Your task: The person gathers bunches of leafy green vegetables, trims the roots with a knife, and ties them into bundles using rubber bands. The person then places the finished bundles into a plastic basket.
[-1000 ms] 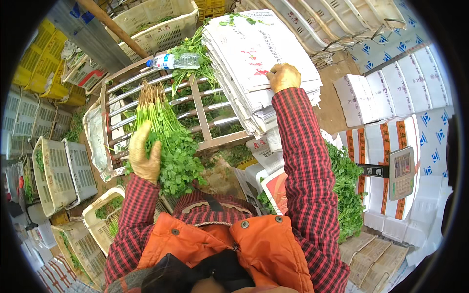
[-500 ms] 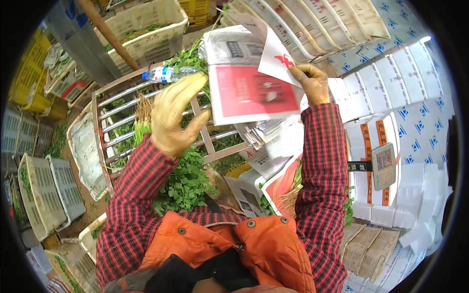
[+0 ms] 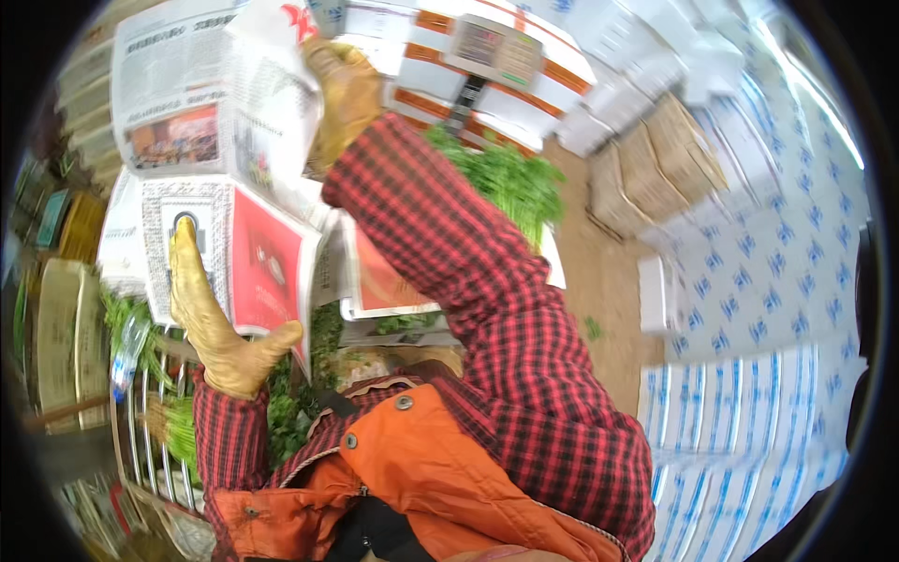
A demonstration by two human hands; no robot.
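A printed newspaper sheet with a red block spreads open before me at the left. At its upper right edge my gloved right hand is closed, pinching the paper near a red mark. My left hand, in a yellowish glove, lies stretched along the lower part of the sheet, thumb spread away from straight fingers. Beneath the paper and my left forearm is a metal-barred rack with leafy greens on it. A plastic bottle with a blue label lies by the rack, partly blurred.
Right of the paper sits a red-and-white tray. Behind it are a white box with orange tape, a scale display and a bunch of leafy greens. Brown cartons stand farther right, near white boxes.
My view has swung to the right. The newspaper has opened wider, and my right hand has lifted its edge. My left hand has come from beside the paper onto it.
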